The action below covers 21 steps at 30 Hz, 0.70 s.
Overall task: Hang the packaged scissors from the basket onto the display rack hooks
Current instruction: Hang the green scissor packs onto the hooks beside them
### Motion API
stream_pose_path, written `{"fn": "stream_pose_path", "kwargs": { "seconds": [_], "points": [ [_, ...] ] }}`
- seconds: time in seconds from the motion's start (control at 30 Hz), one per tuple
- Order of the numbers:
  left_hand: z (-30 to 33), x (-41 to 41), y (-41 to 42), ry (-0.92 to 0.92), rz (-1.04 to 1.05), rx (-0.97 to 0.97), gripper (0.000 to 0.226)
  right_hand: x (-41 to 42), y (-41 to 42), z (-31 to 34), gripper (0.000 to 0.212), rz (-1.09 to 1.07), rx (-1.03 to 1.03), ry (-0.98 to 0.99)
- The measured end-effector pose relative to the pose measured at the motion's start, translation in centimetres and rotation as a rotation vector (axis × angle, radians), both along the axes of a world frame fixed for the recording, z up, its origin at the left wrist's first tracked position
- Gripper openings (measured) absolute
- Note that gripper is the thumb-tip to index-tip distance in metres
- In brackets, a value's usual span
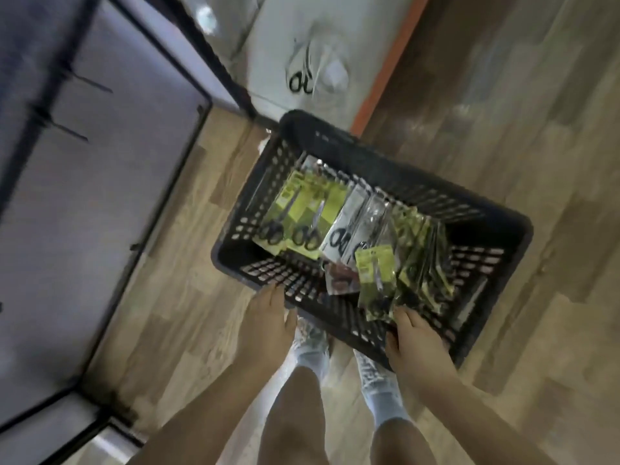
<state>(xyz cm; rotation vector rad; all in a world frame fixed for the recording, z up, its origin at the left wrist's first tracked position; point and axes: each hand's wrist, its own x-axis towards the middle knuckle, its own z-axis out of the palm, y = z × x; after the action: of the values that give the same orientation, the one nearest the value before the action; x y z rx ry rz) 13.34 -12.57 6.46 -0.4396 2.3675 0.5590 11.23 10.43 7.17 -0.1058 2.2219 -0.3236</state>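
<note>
The wooden plank floor (486, 105) fills most of the frame. A black plastic basket (396, 162) stands on it in the centre. The black frame of the display rack (157, 229) rests on it at left. Two feet in white socks (310, 347) stand at bottom centre.

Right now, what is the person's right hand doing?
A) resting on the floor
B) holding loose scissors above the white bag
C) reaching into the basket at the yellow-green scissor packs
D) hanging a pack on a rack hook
C: the right hand is over the near wall of the black basket, fingertips at a bundle of yellow-green scissor packs.
</note>
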Motion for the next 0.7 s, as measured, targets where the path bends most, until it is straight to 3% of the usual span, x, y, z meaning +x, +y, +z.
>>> {"fn": "stream_pose_path", "kwargs": {
  "seconds": [0.17, 0.33, 0.6, 0.7],
  "points": [
    [-6.3, -3.5, -1.2, 0.037, -0.061, -0.051, 0.049, -1.0, -2.8, -7.1, 0.045, -0.048, -0.057, 0.006],
    [-11.8, -9.5, -3.1, 0.125, -0.019, -0.083, 0.044, -6.2, -5.8, -12.9, 0.047, -0.051, -0.1, 0.141],
    [-19.3, -14.3, -5.1, 0.085, -0.004, -0.138, 0.037, -13.0, -10.6, -18.8, 0.044, -0.023, -0.134, 0.232],
    [-20.6, -14.4, -5.3, 0.097, -0.024, -0.164, 0.039, -13.8, -11.9, -20.3, 0.054, -0.135, -0.088, 0.266]
  ]
}}
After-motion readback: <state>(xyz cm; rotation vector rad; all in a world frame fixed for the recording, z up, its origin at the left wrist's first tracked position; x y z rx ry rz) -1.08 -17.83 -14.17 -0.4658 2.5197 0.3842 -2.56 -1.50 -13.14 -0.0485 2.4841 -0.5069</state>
